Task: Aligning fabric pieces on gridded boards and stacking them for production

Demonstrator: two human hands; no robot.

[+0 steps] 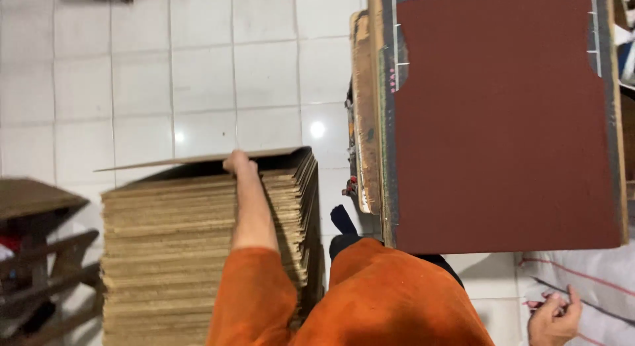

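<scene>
While the tall stack of flat brown corrugated cardboard sheets (169, 247) stands almost whole on the white tiled floor (165, 75), only its topmost thin sheet (198, 159) has come up, tilted clear at the far edge, so by the look of it nearly all the pile is left to handle. The person's left hand (238, 164), at the end of an orange sleeve (254, 296), has its fingers closed on that sheet's edge. The right hand (554, 318) sits low by white cloth with red lines (589, 283); whether it grips anything cannot be told. Rough fluted edges line the stack. Alongside lies a smooth dark red board (503, 121) on a worn wooden counter (365, 114).
</scene>
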